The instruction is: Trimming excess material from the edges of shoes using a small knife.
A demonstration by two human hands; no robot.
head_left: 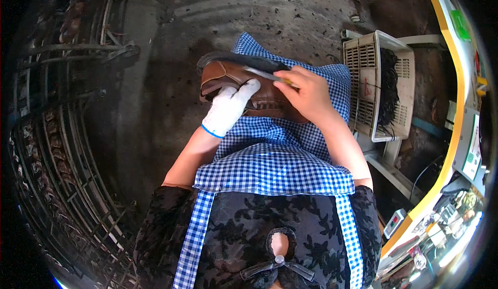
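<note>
While a brown leather shoe (pixel 267 91) with a dark sole lies sideways across a lap covered by a blue-and-white checked apron (pixel 275 167), the white-gloved left hand (pixel 226 108) clamps its fingers on the upper. The bare right hand (pixel 307 91) pinches a slim tool (pixel 263 74) between its fingers, blade along the sole's edge, near a pale plastic crate (pixel 361 76) of dark strands (pixel 389 84).

You can make out no readable words or numbers. Right of centre in the upper frame, faint red marks (pixel 366 87) stand on a pale plastic crate (pixel 377 81), too small to decipher. Toward the right edge, you have a green-and-white label (pixel 474 149) on a grey panel (pixel 465 136), its print illegible.
</note>
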